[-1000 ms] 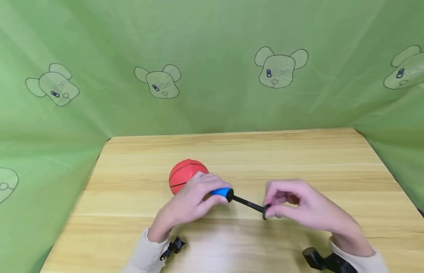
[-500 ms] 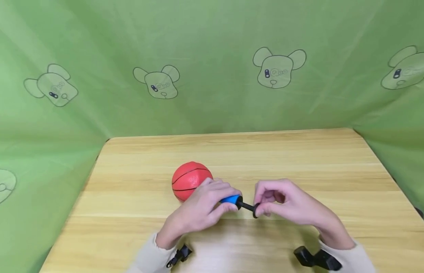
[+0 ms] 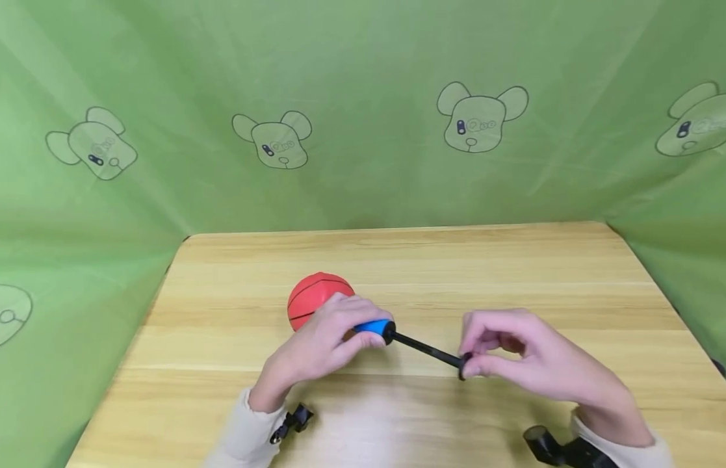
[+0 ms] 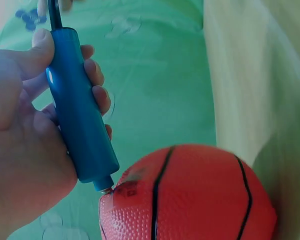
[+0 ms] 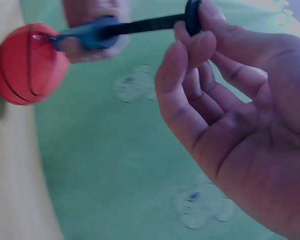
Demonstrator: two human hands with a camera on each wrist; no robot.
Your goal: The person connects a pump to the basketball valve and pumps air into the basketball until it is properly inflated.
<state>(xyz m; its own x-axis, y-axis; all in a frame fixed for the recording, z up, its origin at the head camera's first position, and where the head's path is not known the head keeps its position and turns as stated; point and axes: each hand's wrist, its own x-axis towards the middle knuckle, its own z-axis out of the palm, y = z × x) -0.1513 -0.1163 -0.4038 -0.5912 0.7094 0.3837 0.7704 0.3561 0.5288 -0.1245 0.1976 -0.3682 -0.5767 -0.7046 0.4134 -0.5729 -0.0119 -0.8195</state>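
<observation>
My left hand [image 3: 330,338] grips the blue barrel of a hand pump [image 4: 82,105], thumb on one side and fingers wrapped round the other. The pump's narrow tip meets the surface of a red toy basketball [image 4: 190,195] with black lines. Thumb and fingertips of my right hand [image 3: 526,351] pinch the round black handle [image 5: 192,17] at the end of the plunger rod [image 3: 427,349]. A long stretch of that rod shows out of the barrel. In the head view the left hand covers the ball's lower right side.
The ball sits on a light wooden table [image 3: 456,273]. Green cloth [image 3: 363,182] printed with bear heads hangs behind and beside the table. Black wrist mounts [image 3: 292,422] are strapped at both sleeves.
The plunger went in by half a second ago, with the hands closer together. Now it is drawn out again, the right hand further right and the left hand and ball slightly left.
</observation>
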